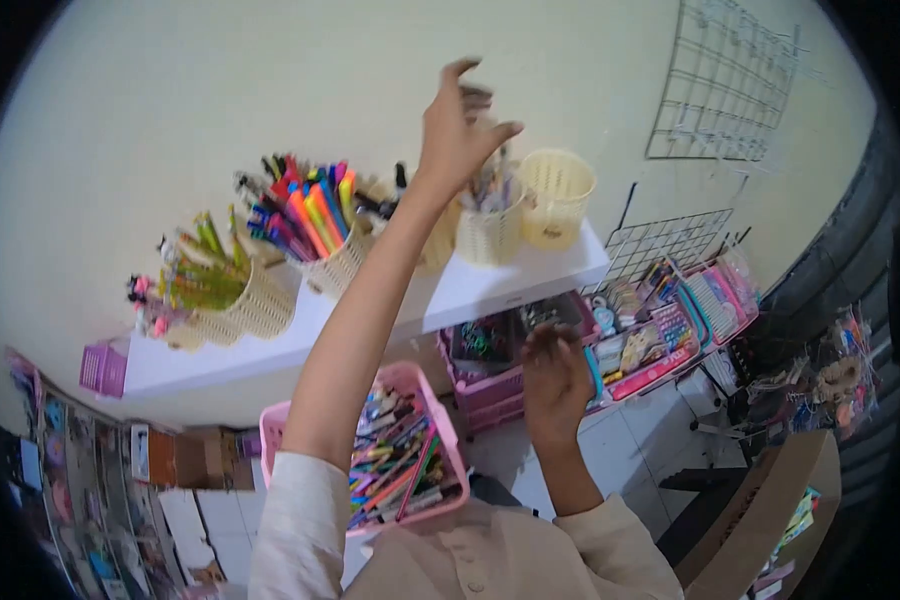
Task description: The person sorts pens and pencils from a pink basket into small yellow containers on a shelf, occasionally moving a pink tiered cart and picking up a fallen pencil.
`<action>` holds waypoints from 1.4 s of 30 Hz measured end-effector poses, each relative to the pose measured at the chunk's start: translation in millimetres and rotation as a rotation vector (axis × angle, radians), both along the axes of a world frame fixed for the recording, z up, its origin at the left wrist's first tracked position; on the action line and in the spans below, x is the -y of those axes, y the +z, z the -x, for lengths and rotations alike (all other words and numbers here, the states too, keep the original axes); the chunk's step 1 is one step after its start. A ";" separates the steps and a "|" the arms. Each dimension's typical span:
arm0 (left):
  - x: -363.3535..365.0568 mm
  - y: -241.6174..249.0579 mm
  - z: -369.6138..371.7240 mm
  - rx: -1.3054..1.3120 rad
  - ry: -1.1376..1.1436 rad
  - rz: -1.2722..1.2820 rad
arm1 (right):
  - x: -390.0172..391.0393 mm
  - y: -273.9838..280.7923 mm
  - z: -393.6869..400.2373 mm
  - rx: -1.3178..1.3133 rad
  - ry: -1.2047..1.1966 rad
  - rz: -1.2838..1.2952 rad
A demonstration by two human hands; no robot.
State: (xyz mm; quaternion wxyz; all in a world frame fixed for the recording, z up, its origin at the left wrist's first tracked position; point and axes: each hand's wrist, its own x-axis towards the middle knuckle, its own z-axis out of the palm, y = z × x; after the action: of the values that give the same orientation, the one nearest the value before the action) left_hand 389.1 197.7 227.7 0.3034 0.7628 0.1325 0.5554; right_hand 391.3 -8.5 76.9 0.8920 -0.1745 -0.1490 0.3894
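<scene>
My left hand [465, 130] is raised above the white shelf with fingers curved and apart, and I see nothing in it. Just behind and below it stands a cream basket cup of pens [488, 235]. Right of that is a cream cup [555, 210] with no pens showing. My right hand [557, 385] hovers lower, in front of the shelf, fingers loosely spread, slightly blurred and seemingly holding nothing. Farther left on the shelf are a cup of colourful markers [335, 262] and a cup of green pens [265, 305]. My left forearm partly covers another cup.
Below the white shelf [410, 325] sits a pink basket [450, 440] heaped with pens. Purple crates [490, 395] and trays of stationery [650, 350] stand to its right. A wire grid [720, 85] hangs on the wall. An open cardboard box [760, 510] is at lower right.
</scene>
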 end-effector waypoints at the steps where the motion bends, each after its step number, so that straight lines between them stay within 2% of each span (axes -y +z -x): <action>1: 0.8 1.0 3.6 -0.014 0.045 -0.161 | -1.7 -1.6 0.7 0.026 -0.004 0.001; 2: -3.3 -1.8 4.8 -0.021 0.067 -0.143 | -3.8 -1.8 2.6 0.021 0.020 0.018; 4: -6.6 -3.7 7.9 -0.355 0.020 -0.307 | -7.6 0.5 7.1 0.023 -0.003 -0.025; 5: -3.5 -7.1 11.1 -0.469 0.138 -0.410 | -10.1 0.6 10.5 0.021 0.014 -0.016; 6: -1.7 -7.5 12.6 -0.475 0.154 -0.398 | -12.7 0.7 14.2 0.112 -0.012 0.026; 8: 2.0 -6.0 19.2 -0.112 0.233 -0.700 | -16.6 -2.0 22.0 0.204 -0.016 0.071; 9: 1.3 -3.6 23.9 -0.016 0.232 -0.752 | -19.0 -4.8 26.2 0.455 0.052 0.220; 10: 8.0 4.2 34.7 -0.026 0.247 -0.748 | -21.9 -7.9 30.5 0.708 0.119 0.365; 11: 17.6 10.4 48.2 0.037 0.173 -0.748 | -26.2 -10.9 34.8 0.709 0.139 0.367; 12: 28.7 12.9 63.7 0.101 0.102 -0.747 | -32.4 -14.2 39.2 0.986 0.248 0.386; 13: 43.8 9.2 83.8 0.071 -0.011 -0.626 | -38.5 -18.9 43.4 1.264 0.355 0.391; 14: 61.8 3.1 108.9 0.044 -0.120 -0.503 | -43.6 -26.8 47.4 1.267 0.376 0.381; 16: 92.0 -6.2 173.9 -0.491 -0.108 -0.220 | -57.1 -49.2 57.6 1.873 0.071 0.149; 17: 95.9 -24.0 197.4 -0.534 -0.149 -0.057 | -64.8 -61.2 61.9 2.053 0.074 0.128; 18: 93.7 -50.5 218.1 -0.573 -0.190 0.105 | -69.7 -66.5 67.4 2.049 0.082 0.110; 20: 89.9 -102.4 256.3 -0.738 -0.026 0.498 | -76.3 -76.2 79.9 2.310 0.183 0.305; 22: 88.6 -174.9 281.7 -0.833 0.271 0.360 | -85.5 -84.5 86.8 2.280 0.183 0.254; 24: 97.4 -201.9 286.4 -1.004 0.344 0.369 | -93.2 -74.7 93.2 2.165 0.406 0.509; 25: 98.6 -226.3 287.6 -1.002 0.352 0.329 | -95.5 -81.7 93.4 2.156 0.313 0.488; 27: 106.0 -242.9 280.8 -1.017 0.458 0.305 | -101.8 -99.1 91.9 2.141 0.369 0.490; 29: 104.7 -244.1 275.8 -1.049 0.484 0.297 | -106.2 -102.2 94.8 2.080 0.480 0.507; 33: 100.1 -260.2 277.3 -1.101 0.477 0.267 | -108.5 -104.3 94.9 1.994 0.485 0.501; 35: 100.3 -261.7 279.2 -1.129 0.461 0.261 | -106.7 -97.6 94.6 1.954 0.569 0.567; 36: 100.9 -261.9 280.8 -1.098 0.413 0.248 | -105.9 -100.5 93.8 1.956 0.567 0.568; 38: 99.8 -254.1 282.3 -1.063 0.363 0.227 | -104.4 -105.0 92.2 1.784 0.508 0.466; 42: 95.8 -247.2 290.7 -0.980 0.299 0.228 | -98.4 -86.6 88.6 1.762 0.441 0.406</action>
State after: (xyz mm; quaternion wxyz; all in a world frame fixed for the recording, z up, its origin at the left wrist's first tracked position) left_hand 98.4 101.8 -19.5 0.2042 0.8681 0.4258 0.1527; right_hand 302.6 89.9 -9.8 0.3153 -0.5274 -0.7314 0.2958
